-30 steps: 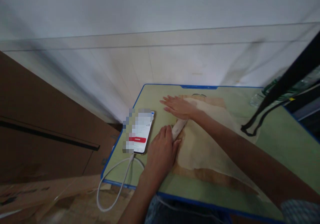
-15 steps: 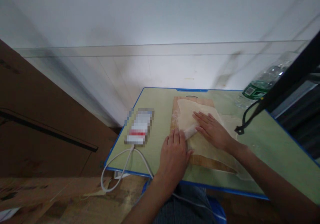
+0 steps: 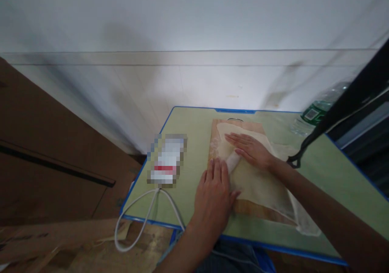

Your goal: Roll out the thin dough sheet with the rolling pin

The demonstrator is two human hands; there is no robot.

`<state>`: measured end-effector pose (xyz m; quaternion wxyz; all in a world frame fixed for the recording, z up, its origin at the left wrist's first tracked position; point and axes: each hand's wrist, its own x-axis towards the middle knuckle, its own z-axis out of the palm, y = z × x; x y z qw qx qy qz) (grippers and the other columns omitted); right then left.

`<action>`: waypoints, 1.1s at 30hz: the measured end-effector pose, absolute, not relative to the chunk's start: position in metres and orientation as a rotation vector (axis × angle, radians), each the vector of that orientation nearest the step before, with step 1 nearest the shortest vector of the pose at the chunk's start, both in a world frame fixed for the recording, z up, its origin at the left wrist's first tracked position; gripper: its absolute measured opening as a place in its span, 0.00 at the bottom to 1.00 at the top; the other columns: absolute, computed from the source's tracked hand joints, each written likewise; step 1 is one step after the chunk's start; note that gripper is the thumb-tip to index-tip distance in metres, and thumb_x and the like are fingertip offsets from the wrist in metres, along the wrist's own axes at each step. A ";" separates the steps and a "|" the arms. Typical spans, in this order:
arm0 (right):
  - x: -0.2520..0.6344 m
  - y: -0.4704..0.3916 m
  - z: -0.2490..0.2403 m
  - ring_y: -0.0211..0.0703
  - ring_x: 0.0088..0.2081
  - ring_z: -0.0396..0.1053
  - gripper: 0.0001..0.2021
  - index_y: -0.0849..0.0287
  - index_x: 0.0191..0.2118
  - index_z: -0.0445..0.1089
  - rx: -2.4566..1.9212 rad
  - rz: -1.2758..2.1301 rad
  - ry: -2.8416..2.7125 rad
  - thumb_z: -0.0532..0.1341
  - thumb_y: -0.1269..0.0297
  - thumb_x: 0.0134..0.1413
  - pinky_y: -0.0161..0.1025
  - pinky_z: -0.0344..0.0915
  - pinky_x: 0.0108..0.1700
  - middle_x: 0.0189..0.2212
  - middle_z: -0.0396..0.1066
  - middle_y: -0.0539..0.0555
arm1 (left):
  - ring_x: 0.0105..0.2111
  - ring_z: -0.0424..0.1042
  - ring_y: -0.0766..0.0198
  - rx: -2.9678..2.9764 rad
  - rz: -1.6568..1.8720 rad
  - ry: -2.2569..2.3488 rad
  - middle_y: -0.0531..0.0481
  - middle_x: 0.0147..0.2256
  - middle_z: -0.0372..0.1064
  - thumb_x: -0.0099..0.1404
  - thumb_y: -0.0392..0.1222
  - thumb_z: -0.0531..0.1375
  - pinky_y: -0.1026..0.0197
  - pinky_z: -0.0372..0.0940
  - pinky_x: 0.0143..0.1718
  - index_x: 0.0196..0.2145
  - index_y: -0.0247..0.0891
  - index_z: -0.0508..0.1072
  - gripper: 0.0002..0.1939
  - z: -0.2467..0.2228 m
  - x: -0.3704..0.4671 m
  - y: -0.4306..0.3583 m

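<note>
A large thin sheet of dough (image 3: 258,188) covers most of a wooden board (image 3: 214,137) and hangs past its right side onto the table. Across the dough lies a short, pale rolling pin (image 3: 232,162), its ends hidden beneath my hands. My left hand (image 3: 214,194) rests palm down over the near left end, fingers stretched out and thumb apart. Flat over the far right end is my right hand (image 3: 251,148), its fingers extended along the dough. Neither hand is wrapped round the pin.
On the green table (image 3: 194,143) a blurred-out phone (image 3: 168,159) lies left of the board, with a white cable (image 3: 146,220) looping off the front edge. A plastic bottle (image 3: 316,112) stands at the back right, behind a black strap (image 3: 337,115). A cardboard box (image 3: 54,151) is at left.
My right hand has shifted slightly left and away from me over the dough, and the pin shows more between my hands. The dough's near right corner hangs nearer. The view has tilted a little.
</note>
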<state>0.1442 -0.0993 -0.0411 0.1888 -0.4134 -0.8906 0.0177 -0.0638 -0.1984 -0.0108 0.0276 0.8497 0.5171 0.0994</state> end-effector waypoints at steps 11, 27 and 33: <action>0.090 -0.042 -0.009 0.45 0.64 0.48 0.27 0.56 0.66 0.48 -1.030 0.204 -2.846 0.42 0.53 0.65 0.53 0.49 0.63 0.64 0.50 0.54 | 0.63 0.50 0.49 2.376 0.305 1.458 0.33 0.64 0.47 0.63 0.36 0.54 0.47 0.61 0.57 0.63 0.27 0.48 0.33 -0.008 -0.087 -0.183; 0.024 -0.005 -0.003 0.40 0.66 0.40 0.29 0.54 0.67 0.44 -0.777 0.443 -2.911 0.43 0.48 0.64 0.49 0.38 0.66 0.67 0.43 0.53 | 0.61 0.55 0.54 2.301 0.462 1.385 0.35 0.63 0.50 0.65 0.38 0.50 0.50 0.61 0.58 0.64 0.29 0.47 0.32 -0.018 -0.105 -0.184; 0.010 -0.003 0.003 0.39 0.66 0.41 0.31 0.60 0.66 0.46 -0.844 0.393 -2.873 0.45 0.49 0.64 0.44 0.40 0.66 0.66 0.44 0.57 | 0.63 0.51 0.53 2.245 0.338 1.459 0.33 0.63 0.48 0.69 0.42 0.46 0.47 0.56 0.60 0.63 0.25 0.50 0.28 -0.011 -0.109 -0.183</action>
